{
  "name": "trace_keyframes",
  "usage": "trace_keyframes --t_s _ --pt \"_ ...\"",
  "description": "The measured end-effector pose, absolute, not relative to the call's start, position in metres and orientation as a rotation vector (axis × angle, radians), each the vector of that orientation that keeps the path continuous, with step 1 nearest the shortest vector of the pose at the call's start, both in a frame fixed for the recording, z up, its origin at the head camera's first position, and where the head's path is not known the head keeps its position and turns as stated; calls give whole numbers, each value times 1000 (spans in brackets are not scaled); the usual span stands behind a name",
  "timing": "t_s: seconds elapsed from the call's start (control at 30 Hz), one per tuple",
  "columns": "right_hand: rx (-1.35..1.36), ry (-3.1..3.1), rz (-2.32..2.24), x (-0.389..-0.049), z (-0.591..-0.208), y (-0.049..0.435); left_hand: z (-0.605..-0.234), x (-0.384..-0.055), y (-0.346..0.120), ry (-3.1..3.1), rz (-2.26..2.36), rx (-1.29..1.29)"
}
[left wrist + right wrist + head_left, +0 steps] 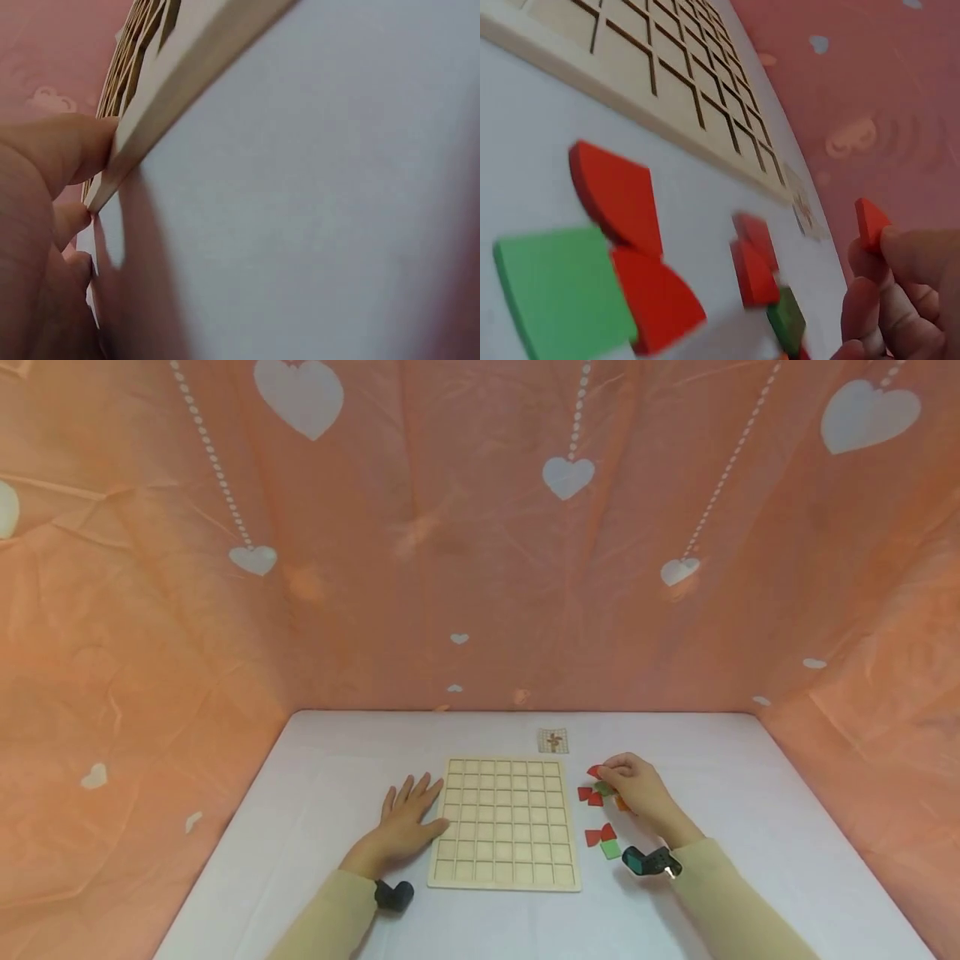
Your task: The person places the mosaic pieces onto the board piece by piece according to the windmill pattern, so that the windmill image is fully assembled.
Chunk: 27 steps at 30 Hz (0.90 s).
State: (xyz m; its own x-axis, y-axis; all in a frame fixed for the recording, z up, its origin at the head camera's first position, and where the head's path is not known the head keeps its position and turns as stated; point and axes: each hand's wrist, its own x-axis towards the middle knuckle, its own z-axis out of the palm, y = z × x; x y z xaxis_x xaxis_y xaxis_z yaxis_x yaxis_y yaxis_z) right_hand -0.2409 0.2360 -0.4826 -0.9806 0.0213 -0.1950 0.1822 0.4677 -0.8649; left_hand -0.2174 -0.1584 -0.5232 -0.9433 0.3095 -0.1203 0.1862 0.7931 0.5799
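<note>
A wooden grid board (504, 886) lies flat on the white table. My left hand (401, 827) rests at its left side with fingers spread, the thumb on the board's edge. In the left wrist view, the thumb (82, 146) touches the board's rim (161, 101). To the right of the board, my right hand (637, 785) pinches a red quarter-round tile (871, 225) between thumb and finger, raised off the table. Below that hand lie more red tiles (756, 274), a dark green tile (786, 319) and an orange tile (622, 804), partly hidden by the hand.
Nearer the front, a light green square tile (562, 289) touches red tiles (622, 195). A small patterned card (553, 741) with a pinwheel-like figure lies behind the board. Orange cloth (480, 568) with white hearts hangs around the table's back and sides.
</note>
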Motion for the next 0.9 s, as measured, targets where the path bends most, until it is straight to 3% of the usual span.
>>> trace_keyframes --t_s 0.57,0.9 --pt "-102 2577 -1587 -248 -501 164 -495 -210 -146 2801 685 332" --pt "-197 2633 -1550 -252 -504 145 -506 -216 -162 2711 709 437"
